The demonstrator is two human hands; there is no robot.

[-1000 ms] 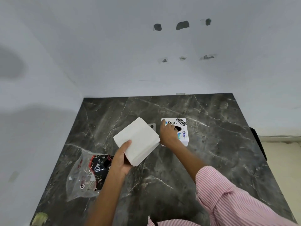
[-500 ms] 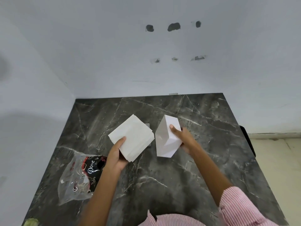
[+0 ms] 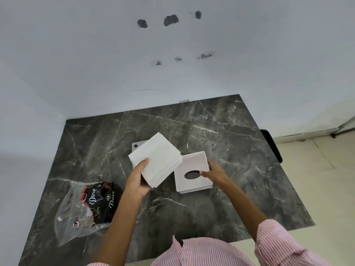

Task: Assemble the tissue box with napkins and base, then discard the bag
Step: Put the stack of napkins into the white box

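My left hand (image 3: pixel 137 179) grips a thick stack of white napkins (image 3: pixel 156 161) and holds it tilted above the middle of the dark marble table (image 3: pixel 240 150). Just to its right, my right hand (image 3: pixel 213 172) holds the white tissue box (image 3: pixel 192 172) turned so that I look into it, its oval slot showing dark. Behind the napkins a corner of the flat grey base (image 3: pixel 136 145) pokes out on the table. The clear plastic bag (image 3: pixel 86 210) with black "Dove" print lies at the front left.
The table stands in a corner, with white walls behind and to the left. A dark object (image 3: pixel 271 144) sits past the table's right edge, over a pale tiled floor (image 3: pixel 317 179). My striped pink sleeves (image 3: pixel 278 244) fill the bottom of the view.
My right hand lifted the box off the table and turned it over, from printed top showing to the hollow inside with the slot. The napkin stack stayed in my left hand.
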